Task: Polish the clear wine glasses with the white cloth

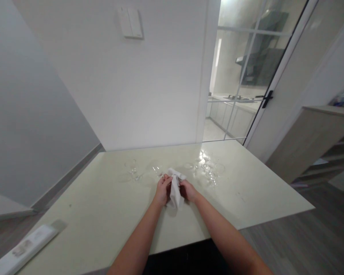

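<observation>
A crumpled white cloth (175, 193) hangs between my two hands, just above the middle of the pale table. My left hand (162, 190) is closed on its left side, thumb and fingers near its top. From the right, my right hand (188, 190) grips the cloth too, its fingers partly hidden behind the folds. Whether a glass is wrapped inside, I cannot tell. Beyond my hands lies a clear stemmed glass (157, 168). Another clear glass (131, 166) is farther left. Several clear glasses (208, 166) cluster to the right, their outlines blurred by glare.
The pale table (103, 214) meets a white wall (149, 95) at its far edge. A long white box (24, 248) lies at the near left corner. Behind, on the right, are a glass-paned door (232, 76) and a wooden shelf unit (312, 133).
</observation>
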Demonstrator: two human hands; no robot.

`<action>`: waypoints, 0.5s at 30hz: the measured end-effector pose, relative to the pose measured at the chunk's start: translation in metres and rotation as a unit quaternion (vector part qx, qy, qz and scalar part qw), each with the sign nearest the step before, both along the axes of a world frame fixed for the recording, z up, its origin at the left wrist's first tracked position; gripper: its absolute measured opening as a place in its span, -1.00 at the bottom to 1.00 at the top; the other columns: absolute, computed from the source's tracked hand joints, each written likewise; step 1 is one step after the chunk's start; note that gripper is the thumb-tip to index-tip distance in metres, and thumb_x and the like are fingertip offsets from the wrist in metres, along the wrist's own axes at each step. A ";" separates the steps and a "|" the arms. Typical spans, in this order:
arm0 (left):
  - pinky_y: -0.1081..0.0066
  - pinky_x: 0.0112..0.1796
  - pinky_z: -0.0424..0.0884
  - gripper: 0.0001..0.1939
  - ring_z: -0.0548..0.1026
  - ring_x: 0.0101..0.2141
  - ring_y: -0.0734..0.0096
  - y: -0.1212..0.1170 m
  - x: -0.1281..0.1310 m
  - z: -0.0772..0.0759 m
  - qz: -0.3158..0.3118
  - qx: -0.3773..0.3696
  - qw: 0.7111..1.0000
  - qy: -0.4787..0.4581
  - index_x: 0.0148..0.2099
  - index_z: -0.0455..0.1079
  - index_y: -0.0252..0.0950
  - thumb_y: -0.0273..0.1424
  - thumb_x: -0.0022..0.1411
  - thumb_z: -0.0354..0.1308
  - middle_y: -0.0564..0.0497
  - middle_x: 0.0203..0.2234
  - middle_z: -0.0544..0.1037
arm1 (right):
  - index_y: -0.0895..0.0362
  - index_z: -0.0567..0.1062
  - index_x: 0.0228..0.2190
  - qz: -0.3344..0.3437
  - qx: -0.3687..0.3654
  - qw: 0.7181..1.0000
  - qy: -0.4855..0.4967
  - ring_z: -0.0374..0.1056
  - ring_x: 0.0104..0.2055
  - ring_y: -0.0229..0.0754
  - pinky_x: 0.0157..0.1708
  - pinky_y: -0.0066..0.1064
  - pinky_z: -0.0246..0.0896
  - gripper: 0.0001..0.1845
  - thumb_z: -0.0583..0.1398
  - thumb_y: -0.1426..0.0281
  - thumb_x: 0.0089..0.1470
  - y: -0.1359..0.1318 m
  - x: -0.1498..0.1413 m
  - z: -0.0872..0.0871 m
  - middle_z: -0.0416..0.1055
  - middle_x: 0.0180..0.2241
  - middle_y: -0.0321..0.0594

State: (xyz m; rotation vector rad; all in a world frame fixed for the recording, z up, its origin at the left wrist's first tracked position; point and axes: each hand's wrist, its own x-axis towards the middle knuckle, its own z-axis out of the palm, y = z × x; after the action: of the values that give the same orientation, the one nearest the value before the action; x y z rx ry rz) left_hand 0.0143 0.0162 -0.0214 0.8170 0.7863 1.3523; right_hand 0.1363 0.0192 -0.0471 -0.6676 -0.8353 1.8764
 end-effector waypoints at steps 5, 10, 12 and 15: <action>0.53 -0.50 0.24 -0.61 0.35 -0.56 0.59 -0.002 0.001 0.009 0.009 0.002 1.000 -0.027 -0.49 0.06 -0.27 -0.37 -0.14 0.30 0.16 -0.53 0.40 | 0.13 0.48 -0.29 -0.054 0.039 0.997 -0.038 0.39 -0.39 -0.19 -0.38 -0.44 0.24 -0.71 0.23 0.28 -0.10 0.003 -0.003 -0.004 0.48 -0.46 -0.29; 0.53 -0.50 0.24 -0.62 0.37 -0.55 0.56 -0.004 0.002 0.011 -0.055 0.001 0.998 -0.042 -0.50 0.05 -0.27 -0.44 -0.15 0.28 0.17 -0.56 0.38 | 0.12 0.49 -0.23 -0.055 0.028 0.998 -0.002 0.39 -0.33 -0.14 -0.26 -0.33 0.27 -0.50 0.13 -0.03 0.01 0.002 -0.004 0.001 0.48 -0.44 -0.24; 0.55 -0.52 0.23 -0.63 0.36 -0.58 0.58 -0.006 0.002 0.010 -0.102 -0.005 0.994 -0.029 -0.49 0.07 -0.27 -0.47 -0.13 0.29 0.18 -0.59 0.35 | 0.15 0.50 -0.30 -0.055 0.000 0.998 -0.009 0.37 -0.40 -0.14 -0.28 -0.30 0.26 -0.44 0.11 -0.09 -0.01 0.002 -0.001 0.002 0.44 -0.52 -0.24; 0.52 -0.48 0.28 -0.61 0.40 -0.56 0.57 -0.008 0.000 0.009 -0.140 -0.012 0.990 -0.009 -0.49 0.06 -0.28 -0.47 -0.11 0.31 0.11 -0.48 0.46 | 0.17 0.50 -0.44 -0.075 -0.041 0.996 -0.036 0.27 -0.55 -0.16 -0.38 -0.28 0.25 -0.44 0.17 -0.11 -0.10 0.003 0.005 0.003 0.35 -0.65 -0.26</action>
State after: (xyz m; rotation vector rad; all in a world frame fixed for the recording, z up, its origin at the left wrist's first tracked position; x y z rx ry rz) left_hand 0.0147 0.0085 -0.0121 0.8607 0.6468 1.0962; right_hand 0.1415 0.0220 -0.0441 -0.8305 -0.7349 1.7668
